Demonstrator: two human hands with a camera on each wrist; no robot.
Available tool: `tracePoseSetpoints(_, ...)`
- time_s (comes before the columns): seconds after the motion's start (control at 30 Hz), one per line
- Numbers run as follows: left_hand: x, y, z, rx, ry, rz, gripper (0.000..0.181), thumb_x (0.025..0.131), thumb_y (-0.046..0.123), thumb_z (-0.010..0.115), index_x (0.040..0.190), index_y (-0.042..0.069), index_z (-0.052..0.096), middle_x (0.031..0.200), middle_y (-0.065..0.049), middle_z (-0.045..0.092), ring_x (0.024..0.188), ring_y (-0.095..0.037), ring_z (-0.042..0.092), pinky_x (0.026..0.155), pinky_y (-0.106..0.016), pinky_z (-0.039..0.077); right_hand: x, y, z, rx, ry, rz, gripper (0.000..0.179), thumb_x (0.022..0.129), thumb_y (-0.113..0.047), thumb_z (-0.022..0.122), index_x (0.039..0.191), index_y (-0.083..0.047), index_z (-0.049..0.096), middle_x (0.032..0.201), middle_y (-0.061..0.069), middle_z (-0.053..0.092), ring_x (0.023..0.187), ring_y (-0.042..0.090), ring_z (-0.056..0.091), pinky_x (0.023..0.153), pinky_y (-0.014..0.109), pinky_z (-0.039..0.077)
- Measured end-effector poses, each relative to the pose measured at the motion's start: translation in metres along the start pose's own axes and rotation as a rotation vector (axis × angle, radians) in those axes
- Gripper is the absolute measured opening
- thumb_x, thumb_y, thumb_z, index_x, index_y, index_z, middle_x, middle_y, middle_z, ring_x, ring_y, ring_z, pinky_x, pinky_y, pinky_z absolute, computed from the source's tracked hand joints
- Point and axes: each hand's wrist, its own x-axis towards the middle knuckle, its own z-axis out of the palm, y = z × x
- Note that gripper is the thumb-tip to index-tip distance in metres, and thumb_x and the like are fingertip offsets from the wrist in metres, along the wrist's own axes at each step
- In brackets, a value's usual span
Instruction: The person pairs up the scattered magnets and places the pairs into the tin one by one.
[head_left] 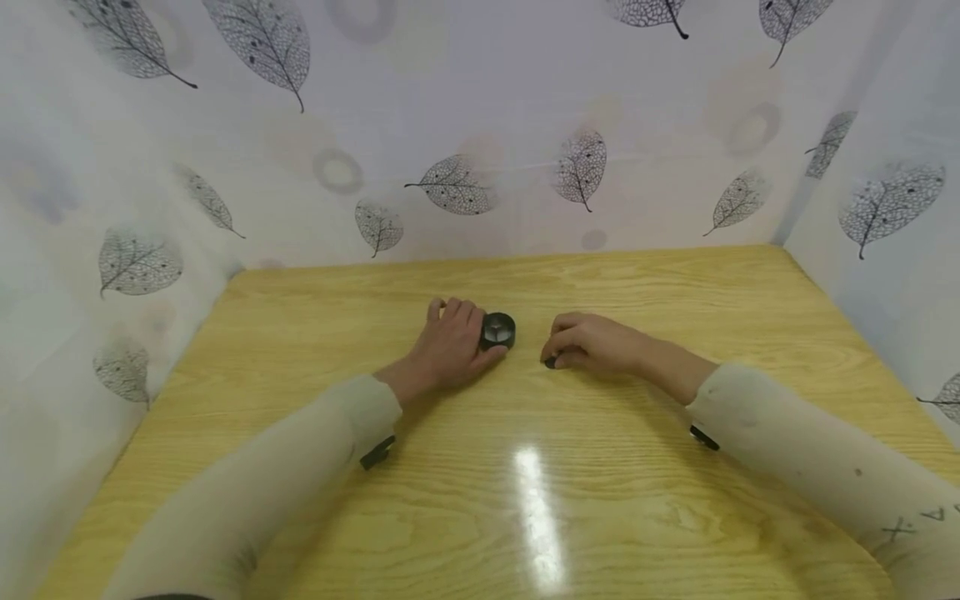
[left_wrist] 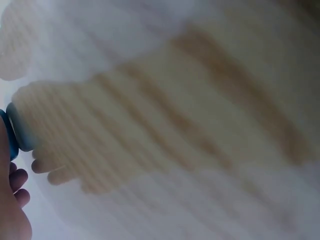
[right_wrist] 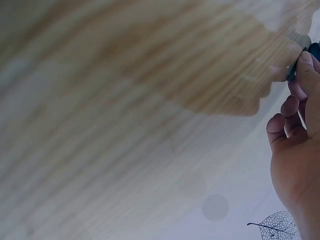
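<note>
In the head view my left hand [head_left: 453, 342] lies on the wooden table, its thumb and index finger round a small round black object [head_left: 498, 331]. That object has a thick dark rim and a greyish face with dark lines. Only its teal-tinted edge [left_wrist: 9, 132] shows at the far left of the left wrist view. Across a short gap to the right, my right hand [head_left: 592, 343] pinches a small flat black piece [head_left: 551, 362] close over the tabletop. Thumb and fingers cover most of this piece; a dark edge [right_wrist: 292, 70] shows at the thumb tip in the right wrist view.
The glossy wood-grain table [head_left: 465, 500] carries a bright light reflection near its front. A pale curtain with leaf prints [head_left: 525, 100] stands along the back and both sides. Dark devices [head_left: 377, 452] sit under both sleeve cuffs.
</note>
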Motion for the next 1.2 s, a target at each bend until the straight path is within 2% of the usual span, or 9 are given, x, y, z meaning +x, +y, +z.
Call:
tracePoseSetpoints(0.37, -0.0008, -0.0014, 0.002, 0.011, 0.013, 0.012, 0.069, 0.097, 0.065, 0.041, 0.12, 0.002, 0.057, 0.118, -0.013, 0.06, 0.115, -0.031, 0.048, 0.103, -0.053, 0.028, 0.0021, 0.0011, 0.0009, 0.05, 0.019, 0.024, 0.015, 0.091, -0.009, 0.071, 0.104, -0.014, 0.064, 0.093, -0.003, 0.057, 0.089, 0.013, 0.05, 0.081, 0.035, 0.045)
tracePoseSetpoints(0.77, 0.0006, -0.0001, 0.0015, 0.043, 0.011, 0.035, 0.067, 0.098, 0.064, 0.04, 0.119, 0.002, 0.056, 0.119, -0.014, 0.059, 0.114, -0.03, 0.048, 0.104, -0.052, 0.028, 0.0035, -0.0016, 0.0005, 0.054, -0.002, 0.105, 0.005, 0.097, -0.016, 0.065, 0.099, -0.013, 0.06, 0.098, -0.003, 0.059, 0.086, 0.01, 0.052, 0.077, 0.029, 0.049)
tracePoseSetpoints(1.03, 0.0007, -0.0018, 0.0036, 0.051, 0.024, 0.043, 0.068, 0.098, 0.064, 0.039, 0.12, 0.003, 0.056, 0.12, -0.013, 0.059, 0.115, -0.03, 0.048, 0.104, -0.051, 0.028, 0.0061, -0.001, 0.0003, 0.012, 0.032, 0.153, 0.007, 0.097, -0.015, 0.065, 0.098, -0.01, 0.061, 0.094, -0.001, 0.061, 0.086, 0.012, 0.053, 0.078, 0.034, 0.048)
tracePoseSetpoints(1.2, 0.0014, -0.0023, 0.0047, 0.047, 0.025, 0.052, 0.068, 0.098, 0.064, 0.038, 0.121, 0.003, 0.056, 0.121, -0.013, 0.059, 0.115, -0.03, 0.048, 0.105, -0.051, 0.027, 0.0095, -0.003, -0.0003, -0.011, 0.059, 0.145, 0.007, 0.097, -0.014, 0.065, 0.097, -0.01, 0.06, 0.092, -0.001, 0.059, 0.086, 0.014, 0.051, 0.078, 0.035, 0.047)
